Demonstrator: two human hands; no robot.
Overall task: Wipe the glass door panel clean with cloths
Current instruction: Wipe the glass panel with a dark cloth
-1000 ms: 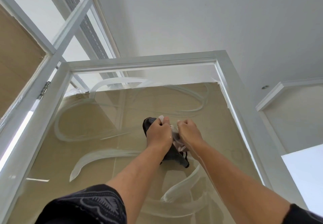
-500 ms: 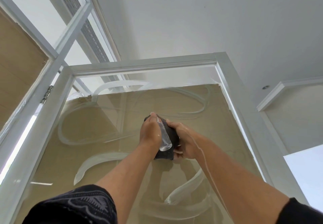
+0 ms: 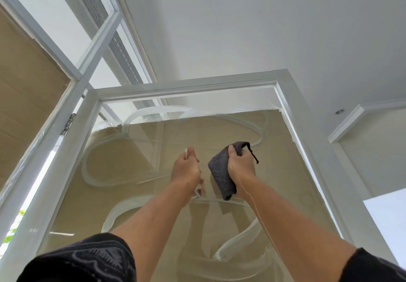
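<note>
The glass door panel (image 3: 136,154) fills the middle of the view in a white frame (image 3: 186,85), with brown cardboard behind it and curved white foam streaks across it. My right hand (image 3: 240,167) grips a folded dark grey cloth (image 3: 220,171) held up near the glass; a dark thread hangs from its top corner. My left hand (image 3: 186,168) is closed around a thin white, partly see-through piece (image 3: 198,188) that sticks out above and below the fist. The two hands are a short gap apart.
A hinge (image 3: 68,124) joins the door to a white frame on the left, with cardboard-covered panes beyond. White ceiling above, a recessed light (image 3: 339,111) and wall trim at the right. A foam streak (image 3: 239,237) curls low on the glass.
My hands were together on the cloth and the white piece; they have separated. The right hand has taken the grey cloth to the right, the left keeps the white piece.
</note>
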